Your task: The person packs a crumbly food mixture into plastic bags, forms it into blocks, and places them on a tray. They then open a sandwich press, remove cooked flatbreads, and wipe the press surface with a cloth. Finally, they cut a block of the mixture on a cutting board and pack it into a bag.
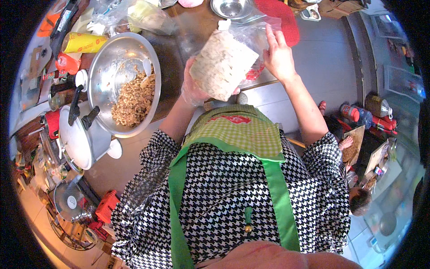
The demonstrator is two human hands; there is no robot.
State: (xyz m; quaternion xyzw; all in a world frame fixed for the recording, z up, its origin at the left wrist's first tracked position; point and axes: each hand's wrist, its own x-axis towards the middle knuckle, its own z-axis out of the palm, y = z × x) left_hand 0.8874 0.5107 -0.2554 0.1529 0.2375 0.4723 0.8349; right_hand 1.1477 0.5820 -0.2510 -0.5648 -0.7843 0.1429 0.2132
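A pale, flat-sided block with brown flecks, in clear plastic, is held tilted over the front edge of the brown table. My left hand grips it from the left side, and a clear film covers that hand. On the right, my right hand is at the upper part of the clear plastic bag, its index and middle fingers fairly straight and the thumb side against the film. Left of the block stands a large steel bowl holding a brown, grainy mixture and a pale spoon.
A lidded pot with black handles stands beside the bowl's near left rim. Behind are a yellow printed roll, plastic bags, a small steel bowl and a red round-edged surface. Another person is low at the right.
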